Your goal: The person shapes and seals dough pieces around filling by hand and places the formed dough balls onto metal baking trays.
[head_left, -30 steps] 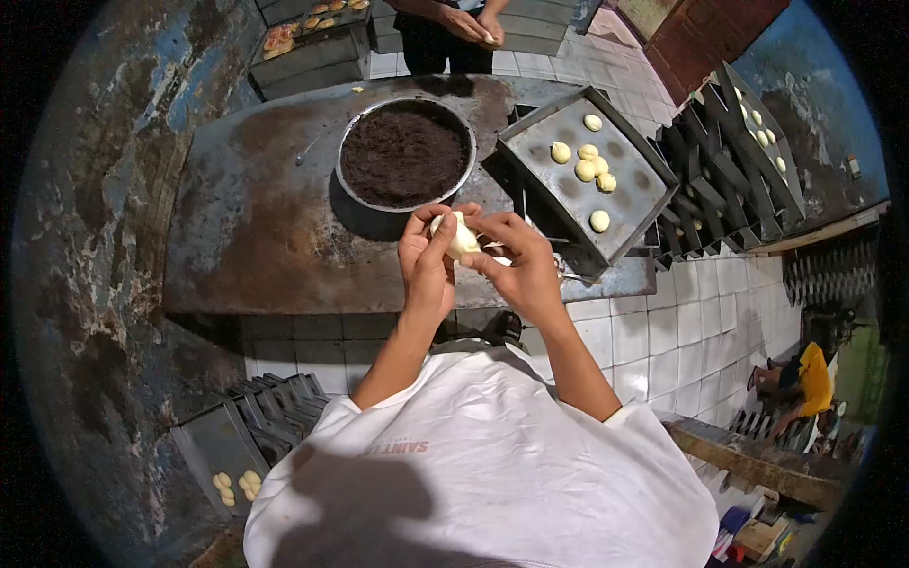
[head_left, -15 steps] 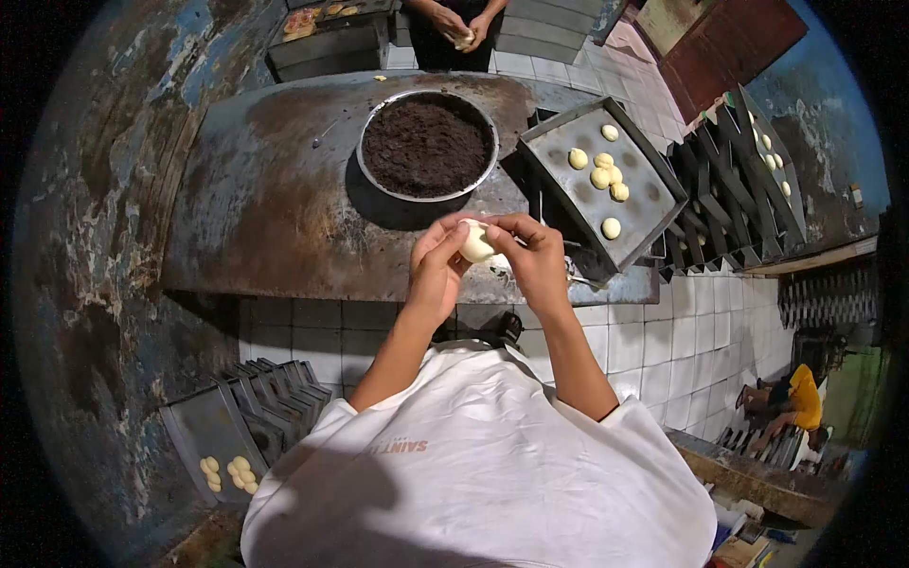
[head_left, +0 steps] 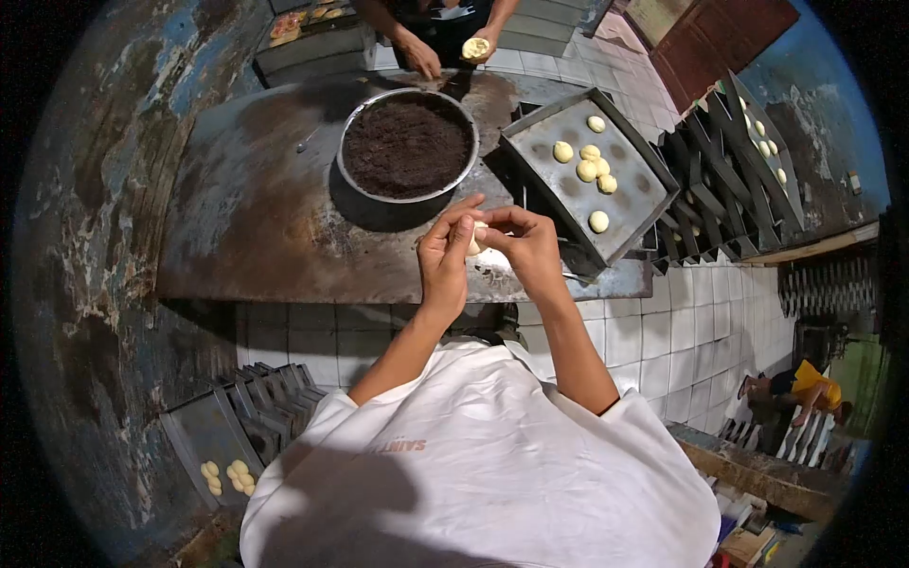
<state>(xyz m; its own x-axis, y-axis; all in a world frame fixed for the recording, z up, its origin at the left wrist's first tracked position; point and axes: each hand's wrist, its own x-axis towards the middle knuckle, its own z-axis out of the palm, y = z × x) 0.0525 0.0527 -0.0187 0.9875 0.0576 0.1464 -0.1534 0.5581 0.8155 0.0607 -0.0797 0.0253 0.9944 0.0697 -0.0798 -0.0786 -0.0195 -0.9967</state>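
Note:
Between my two hands, above the table's near edge, is a small piece of pale dough, mostly hidden by my fingers. My left hand is curled around its left side, thumb raised against it. From the right, my right hand pinches the dough with thumb and fingers. Just beyond my hands stands a round metal bowl full of dark brown crumbly filling. To the right is a metal tray with several pale dough balls on it.
Across the worn table, a co-worker's hand holds an opened piece of dough. Stacked dark trays stand at the right. More trays lean at lower left, with dough pieces. Another person in yellow is at far right.
The dough in my hands is now more covered by my fingers. Across the table, the co-worker's hands have separated, one reaching down toward the bowl. The view has shifted slightly.

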